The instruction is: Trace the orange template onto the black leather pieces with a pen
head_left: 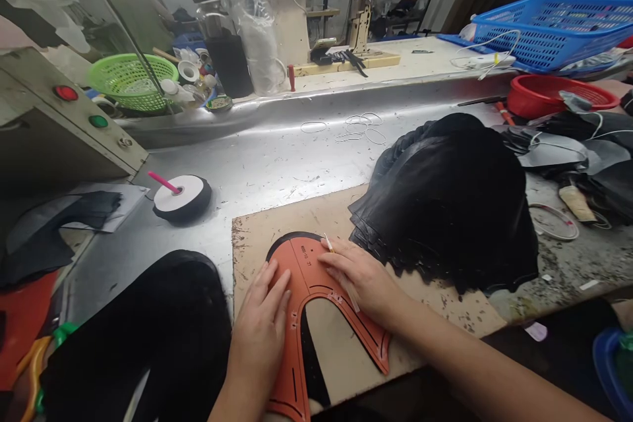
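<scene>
Your left hand lies flat, fingers open, on the orange U-shaped template; your right hand pinches, seemingly, a thin pale stylus.

We see a matt, rubbery-looking orange template on a rough, scuffed brown board. The pen looks smooth and pale. The metal tabletop shines, scratched and stained. The black stack at right looks like soft leather; the blue basket, upper right, is glossy plastic.
</scene>
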A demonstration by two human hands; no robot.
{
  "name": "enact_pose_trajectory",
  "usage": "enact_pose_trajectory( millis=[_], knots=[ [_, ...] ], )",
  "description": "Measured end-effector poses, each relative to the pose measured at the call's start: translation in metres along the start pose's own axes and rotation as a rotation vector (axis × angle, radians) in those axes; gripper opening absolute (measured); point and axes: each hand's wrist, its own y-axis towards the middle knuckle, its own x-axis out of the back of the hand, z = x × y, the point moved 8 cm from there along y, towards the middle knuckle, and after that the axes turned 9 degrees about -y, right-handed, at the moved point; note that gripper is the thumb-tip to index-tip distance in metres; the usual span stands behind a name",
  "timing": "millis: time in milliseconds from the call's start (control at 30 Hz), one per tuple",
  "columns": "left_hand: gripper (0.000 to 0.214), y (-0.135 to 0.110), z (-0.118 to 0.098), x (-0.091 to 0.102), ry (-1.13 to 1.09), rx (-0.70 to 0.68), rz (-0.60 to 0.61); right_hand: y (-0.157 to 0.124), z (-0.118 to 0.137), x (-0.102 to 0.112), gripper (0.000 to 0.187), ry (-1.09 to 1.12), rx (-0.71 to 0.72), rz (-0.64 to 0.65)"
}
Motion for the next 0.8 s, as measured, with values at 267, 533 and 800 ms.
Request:
enact_pose_trajectory(
  millis=[267,533,800],
  knots=[
    [0.031,0.000,-0.004,-0.001,0.022,-0.019,0.018,-0.001,0.000,0.001,0.023,-0.004,-0.005,-0.003],
    [0.031,-0.001,-0.002,-0.001,0.004,-0.001,0.013,-0.003,-0.004,0.001,0.026,0.024,-0.037,0.014],
    [0.031,-0.004,0.002,-0.003,-0.014,0.010,0.010,0.005,0.043,0.015,0.025,0.420,0.018,0.216]
  ],
)
